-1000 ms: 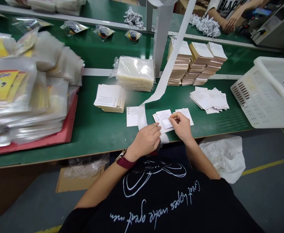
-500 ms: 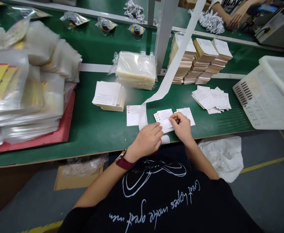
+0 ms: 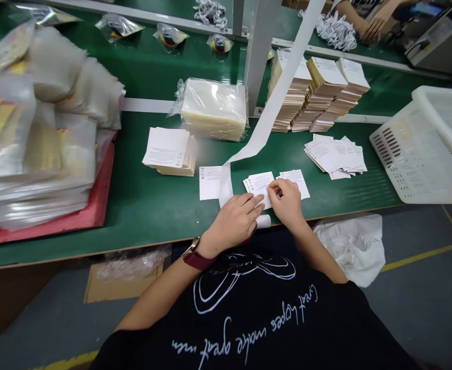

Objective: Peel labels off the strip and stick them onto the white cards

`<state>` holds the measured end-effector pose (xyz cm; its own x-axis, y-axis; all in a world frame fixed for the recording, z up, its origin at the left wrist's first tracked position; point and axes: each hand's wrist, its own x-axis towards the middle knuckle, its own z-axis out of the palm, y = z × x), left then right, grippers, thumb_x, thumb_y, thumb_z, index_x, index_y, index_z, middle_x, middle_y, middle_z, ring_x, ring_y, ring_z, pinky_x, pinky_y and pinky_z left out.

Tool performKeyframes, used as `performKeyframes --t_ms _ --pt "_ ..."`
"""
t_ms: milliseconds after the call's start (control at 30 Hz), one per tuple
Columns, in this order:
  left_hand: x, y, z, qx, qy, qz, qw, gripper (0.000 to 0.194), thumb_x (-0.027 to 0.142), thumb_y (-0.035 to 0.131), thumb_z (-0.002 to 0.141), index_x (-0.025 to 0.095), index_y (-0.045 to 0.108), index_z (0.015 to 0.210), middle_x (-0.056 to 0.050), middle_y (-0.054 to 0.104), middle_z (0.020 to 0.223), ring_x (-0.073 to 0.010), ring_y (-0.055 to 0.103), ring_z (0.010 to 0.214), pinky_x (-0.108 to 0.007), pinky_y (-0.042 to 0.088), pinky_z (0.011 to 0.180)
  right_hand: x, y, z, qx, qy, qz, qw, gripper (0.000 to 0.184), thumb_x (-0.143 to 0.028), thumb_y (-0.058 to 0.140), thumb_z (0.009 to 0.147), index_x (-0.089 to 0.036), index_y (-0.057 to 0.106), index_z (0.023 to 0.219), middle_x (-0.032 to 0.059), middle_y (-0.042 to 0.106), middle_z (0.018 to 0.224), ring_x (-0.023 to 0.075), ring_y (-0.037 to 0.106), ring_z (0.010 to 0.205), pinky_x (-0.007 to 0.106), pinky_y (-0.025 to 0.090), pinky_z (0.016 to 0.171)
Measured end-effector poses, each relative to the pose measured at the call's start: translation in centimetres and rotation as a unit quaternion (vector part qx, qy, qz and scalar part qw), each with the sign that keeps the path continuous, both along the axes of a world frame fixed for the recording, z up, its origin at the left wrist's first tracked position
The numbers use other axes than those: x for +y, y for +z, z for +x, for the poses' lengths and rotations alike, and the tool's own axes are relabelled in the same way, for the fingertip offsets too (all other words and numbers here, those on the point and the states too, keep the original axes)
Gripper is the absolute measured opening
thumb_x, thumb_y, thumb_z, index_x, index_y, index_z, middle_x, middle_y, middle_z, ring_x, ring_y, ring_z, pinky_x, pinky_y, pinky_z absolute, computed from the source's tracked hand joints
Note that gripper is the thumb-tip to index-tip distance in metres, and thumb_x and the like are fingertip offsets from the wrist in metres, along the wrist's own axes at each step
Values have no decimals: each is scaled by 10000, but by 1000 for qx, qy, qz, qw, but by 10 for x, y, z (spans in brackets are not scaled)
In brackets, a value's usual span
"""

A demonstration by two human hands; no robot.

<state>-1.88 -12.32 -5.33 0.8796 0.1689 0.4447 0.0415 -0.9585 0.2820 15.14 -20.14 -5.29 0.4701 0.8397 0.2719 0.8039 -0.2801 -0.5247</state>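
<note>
Left hand (image 3: 233,221): your fingers crept further onto the middle cards (image 3: 259,181), loosely spread
Right hand (image 3: 288,205): fingertips pinched together there, can't tell on what
Cards: flat on your green bench (image 3: 160,205)
Progress: stack (image 3: 167,146) left, loose pile (image 3: 336,155) right, done count unclear

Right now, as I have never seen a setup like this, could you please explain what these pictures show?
There is no machine: a camera on a person's head looks forward and down at two bare hands. The left hand rests on a small group of printed cards; the right hand touches them with its fingertips, but whether it grips anything is unclear. On the green table, a white paper strip runs down beside them, with a wrapped pack behind and a white basket at right.
</note>
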Motion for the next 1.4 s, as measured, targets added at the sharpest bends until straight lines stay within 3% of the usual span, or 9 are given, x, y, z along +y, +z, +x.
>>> performKeyframes --t_ms 167,267,400,633,867,1100,1200,1300,1400 --pt "1 -3 1 -10 5 19 1000 354 95 525 823 117 659 1151 -106 687 1194 -293 606 1110 -440 544 862 -1 2 6 -125 -67 -58 988 193 -296 523 911 -182 615 1035 87 673 801 250 552 793 360 303 734" --pt "1 -3 1 -10 4 16 1000 366 89 529 820 125 659 1160 -105 670 1247 -290 605 1125 -441 543 867 -4 7 14 -137 -89 -81 983 194 -330 497 939 -182 622 924 104 677 815 245 542 776 354 275 714" --pt "1 0 1 5 3 20 1000 381 92 541 820 130 658 1180 -104 670 1251 -315 597 1148 -463 545 864 -7 12 11 -93 -51 -105 989 282 -455 562 902 -203 572 776 55 642 738 239 540 780 351 290 739" --pt "0 1 1 19 10 26 999 392 93 555 827 145 666 1199 -141 631 1309 -321 592 1189 -475 542 893 -9 4 10 57 -39 -28 997 144 -302 541 887 -213 524 775 6 618 706 188 553 698 335 368 760" --pt "1 1 2 27 12 23 999 378 100 551 840 153 668 1195 -134 626 1320 -318 591 1183 -476 548 883 -19 2 18 -63 -77 16 995 213 -286 442 945 -197 630 900 76 689 872 236 566 838 389 359 817" --pt "4 -2 1 -32 7 -16 999 291 93 509 854 121 674 1092 -151 627 1297 -303 547 1221 -518 534 949 -41 15 55 -154 -167 3 974 290 -352 598 878 -182 655 1106 162 676 1040 320 517 1007 490 329 863" --pt "6 -1 -1 -72 9 -68 995 246 73 478 850 127 672 991 -136 649 1240 -286 540 1199 -522 535 956 -51 23 34 -51 -44 54 996 347 -356 614 883 -228 608 1205 104 694 1085 291 570 1049 471 393 915" --pt "9 1 -3 -90 17 -110 990 234 67 445 863 137 663 914 -116 676 1157 -267 554 1154 -504 542 951 -55 29 -3 93 138 58 984 240 -290 630 889 -261 637 1127 31 717 961 219 630 958 411 447 918" --pt "8 1 -3 -94 16 -118 988 238 58 436 865 141 655 903 -108 685 1107 -258 567 1126 -481 546 941 -53 27 -29 174 164 81 968 135 -239 608 902 -240 669 1022 24 694 875 186 627 863 371 479 841"
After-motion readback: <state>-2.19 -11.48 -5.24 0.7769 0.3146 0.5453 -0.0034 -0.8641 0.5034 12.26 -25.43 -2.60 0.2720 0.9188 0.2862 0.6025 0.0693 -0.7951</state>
